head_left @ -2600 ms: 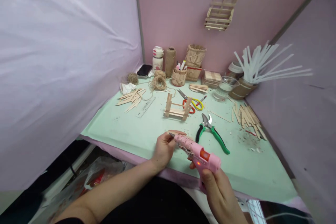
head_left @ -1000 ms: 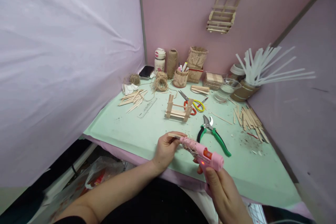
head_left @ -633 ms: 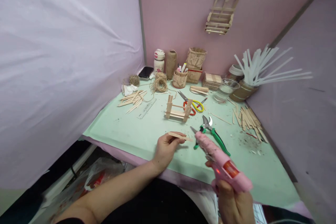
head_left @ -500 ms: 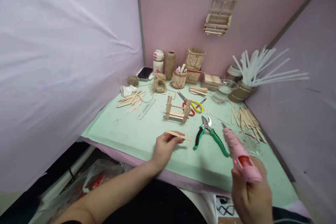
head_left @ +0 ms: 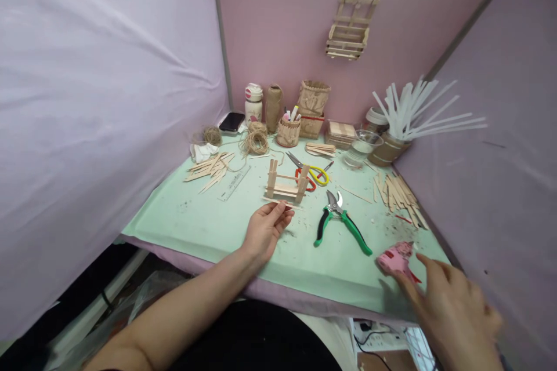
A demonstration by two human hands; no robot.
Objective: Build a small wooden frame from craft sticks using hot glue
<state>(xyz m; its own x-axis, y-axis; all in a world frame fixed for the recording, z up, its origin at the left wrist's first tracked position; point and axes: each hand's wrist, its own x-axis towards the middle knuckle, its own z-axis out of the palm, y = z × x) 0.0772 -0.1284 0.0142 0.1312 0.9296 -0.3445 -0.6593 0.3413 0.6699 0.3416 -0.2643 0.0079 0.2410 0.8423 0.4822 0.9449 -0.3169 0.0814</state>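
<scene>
Between the thumb and fingers of my left hand (head_left: 266,229) is a thin wooden craft stick (head_left: 292,206), held level just in front of a small frame of craft sticks (head_left: 286,184). Whether the stick touches the frame I cannot tell. At the right, a pink hot glue gun (head_left: 397,259) lies on the table near its front edge. My right hand (head_left: 452,301) is beside it, thumb and fingers spread apart around empty space. Green-handled pruning shears (head_left: 339,220) lie with their blades apart between the two hands. Behind the frame rest scissors (head_left: 314,173) with red and yellow handles.
Loose sticks lie in piles at left (head_left: 212,169) and right (head_left: 398,192). A clear ruler (head_left: 235,184), twine (head_left: 256,140), a phone (head_left: 232,122), a bottle (head_left: 253,105) and a plastic cup (head_left: 362,148) stand farther back. White glue sticks (head_left: 413,113) fan out of a brown container.
My right hand has set the glue gun down on the table and let it go. My left hand has carried the craft stick forward, close to the small frame. The view has shifted slightly.
</scene>
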